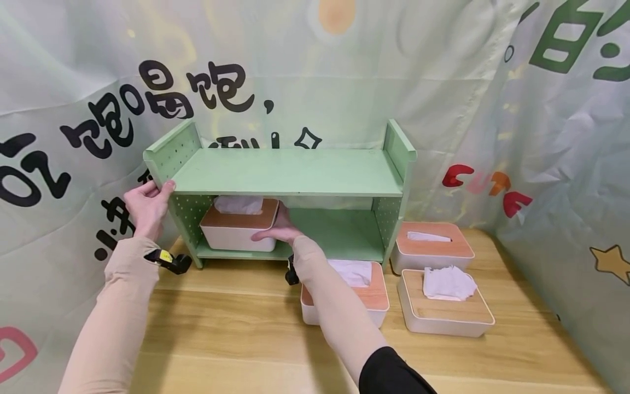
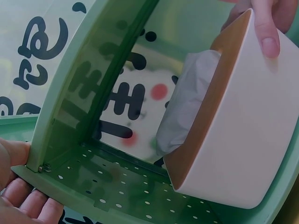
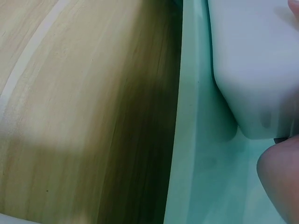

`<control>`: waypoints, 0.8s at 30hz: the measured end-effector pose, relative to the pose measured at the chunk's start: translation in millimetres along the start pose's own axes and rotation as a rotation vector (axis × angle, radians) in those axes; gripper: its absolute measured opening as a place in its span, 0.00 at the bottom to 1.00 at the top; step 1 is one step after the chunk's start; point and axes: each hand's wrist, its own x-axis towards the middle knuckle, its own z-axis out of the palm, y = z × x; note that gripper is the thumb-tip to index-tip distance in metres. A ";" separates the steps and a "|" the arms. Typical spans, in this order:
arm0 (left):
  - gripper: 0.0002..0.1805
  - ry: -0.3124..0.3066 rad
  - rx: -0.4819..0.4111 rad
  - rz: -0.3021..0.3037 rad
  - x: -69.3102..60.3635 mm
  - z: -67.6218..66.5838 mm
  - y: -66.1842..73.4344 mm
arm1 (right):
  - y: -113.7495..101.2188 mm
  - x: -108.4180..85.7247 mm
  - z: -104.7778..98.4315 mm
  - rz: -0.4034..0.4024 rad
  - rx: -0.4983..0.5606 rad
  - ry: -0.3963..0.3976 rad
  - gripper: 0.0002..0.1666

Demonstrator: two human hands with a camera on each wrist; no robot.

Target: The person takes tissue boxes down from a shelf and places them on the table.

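Note:
A green two-tier shelf [image 1: 295, 169] with perforated side panels stands on the table. My left hand [image 1: 150, 205] grips its left side panel near the upper board, with thumb and fingers on either side of the edge in the left wrist view. On the lower tier, towards the left, is a white tissue box [image 1: 236, 238] with a wooden lid and a tissue sticking out. My right hand [image 1: 281, 225] holds this box by its right end, thumb across the front face. The right wrist view shows the box's rounded corner at the lower board [image 3: 210, 177]; most of that hand lies outside it.
Three more wood-lidded tissue boxes stand on the wooden table [image 1: 221, 328]: one box [image 1: 379, 298] partly behind my right forearm, one box [image 1: 448, 317] at front right, one box [image 1: 435, 249] beside the shelf's right panel. A printed cloth [image 1: 443, 109] hangs behind and around the table.

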 end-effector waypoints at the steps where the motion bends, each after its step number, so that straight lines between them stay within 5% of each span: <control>1: 0.27 0.000 0.005 -0.004 -0.2 0.1 0.2 | 0.3 0.6 0.1 -0.013 0.004 0.005 0.79; 18: 0.27 0.004 -0.006 -0.006 -0.9 2.9 -0.1 | -10.6 2.9 0.7 -0.179 -0.013 0.117 0.79; 24: 0.27 0.017 0.003 -0.007 -0.9 1.9 0.3 | -19.1 -2.9 -0.5 -0.168 -0.023 0.156 0.77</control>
